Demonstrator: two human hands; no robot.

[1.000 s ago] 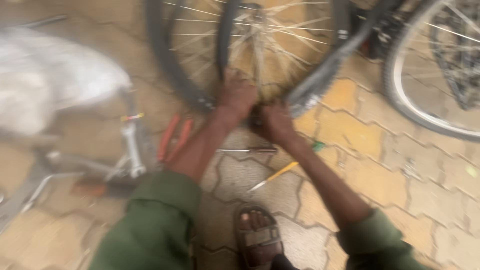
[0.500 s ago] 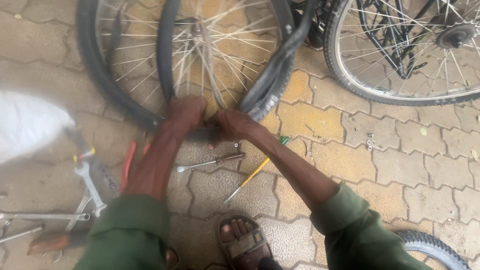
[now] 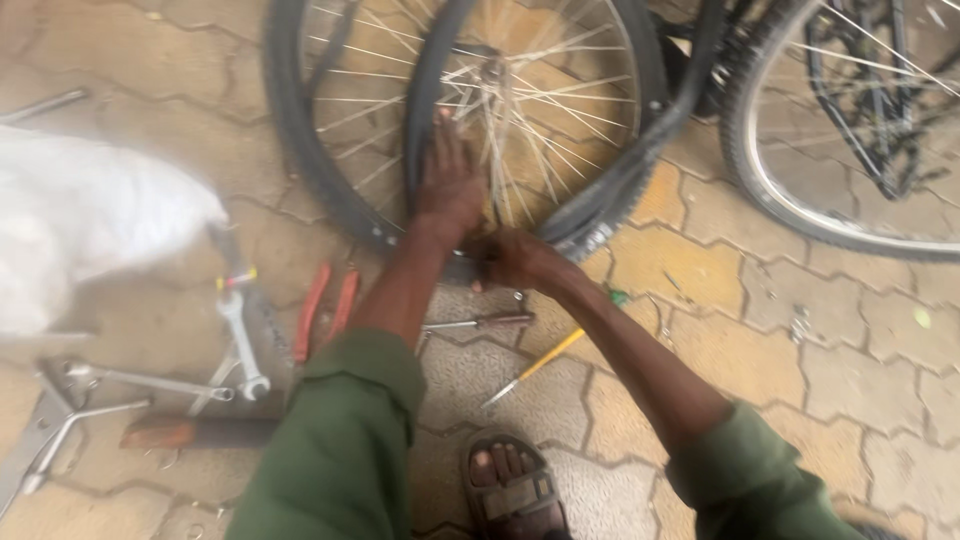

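paved ground (image 3: pixel 780 400) bears wheel (image 3: pixel 480 120), pliers (image 3: pixel 325 310), spanners (image 3: pixel 235 345), screwdriver (image 3: pixel 535 365).

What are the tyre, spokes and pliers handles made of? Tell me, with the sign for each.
Tyre: likely rubber, matt black, bends off the rim.
Spokes: metal, thin and shiny silver.
Pliers handles: probably plastic or rubber sleeves, smooth red.

Soft, even daylight falls from above, with only faint shadows and no glare. Motion blur smears the white cloth (image 3: pixel 90 225) at nine o'clock, and the bicycle wheel (image 3: pixel 470 120) at twelve o'clock is slightly soft. Colours look warm and muted.
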